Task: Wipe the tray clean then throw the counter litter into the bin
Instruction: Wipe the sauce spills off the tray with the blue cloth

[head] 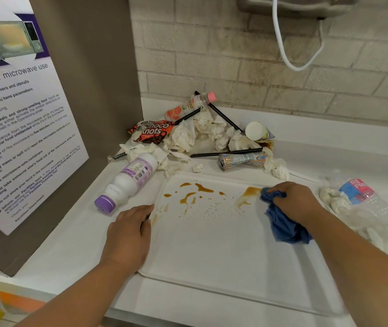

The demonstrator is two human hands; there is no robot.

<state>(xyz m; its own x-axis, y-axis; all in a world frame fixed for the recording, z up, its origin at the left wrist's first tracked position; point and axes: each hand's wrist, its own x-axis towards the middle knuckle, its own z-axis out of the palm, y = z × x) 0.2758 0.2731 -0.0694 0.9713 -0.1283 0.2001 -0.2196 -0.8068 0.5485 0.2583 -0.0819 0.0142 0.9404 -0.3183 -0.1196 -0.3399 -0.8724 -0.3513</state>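
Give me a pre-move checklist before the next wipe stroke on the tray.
1. Grip: right hand bunches the blue cloth, ok.
2. Steadying: left hand rests on the left rim of the tray, ok.
3. Contact: blue cloth touches the brown smear on the right, ok.
4. Cleanliness: brown spill spots the tray's far half, not ok.
5. Disposal: no bin in view, cannot tell.

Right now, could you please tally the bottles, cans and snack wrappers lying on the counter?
Bottles: 3 in plain view (purple-capped white bottle, pink-capped bottle, crushed clear bottle)
Cans: 1 (crushed can)
Snack wrappers: 1 (Choco Knots wrapper)
Total: 5
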